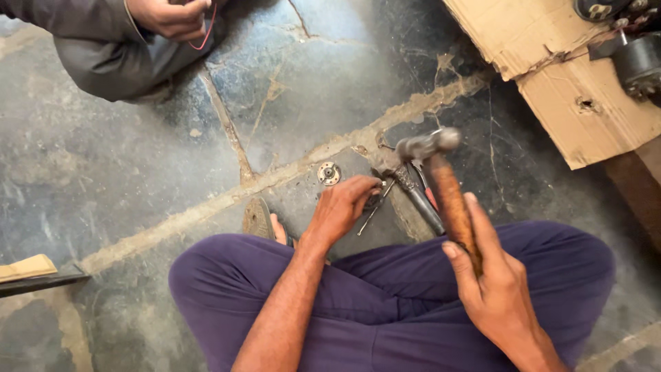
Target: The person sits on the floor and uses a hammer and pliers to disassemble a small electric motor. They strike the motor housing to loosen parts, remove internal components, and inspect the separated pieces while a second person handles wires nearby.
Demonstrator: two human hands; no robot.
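Two hands share the work: the right hand [497, 289] clenches a wooden-handled hammer [441, 180] raised above a small metal part [377, 194] on the floor [138, 172]; the left hand [342, 207] pinches that part steady, a round flange [329, 173] just left of it.

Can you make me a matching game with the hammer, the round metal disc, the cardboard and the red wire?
Things:
1. hammer
2. disc
3. cardboard
4. red wire

Places:
A. lying on the floor beyond the left hand
B. held by another person's hands, top left
C. gripped in the right hand, head raised
D. top right corner, torn, with a hole

Pairs: 1-C, 2-A, 3-D, 4-B
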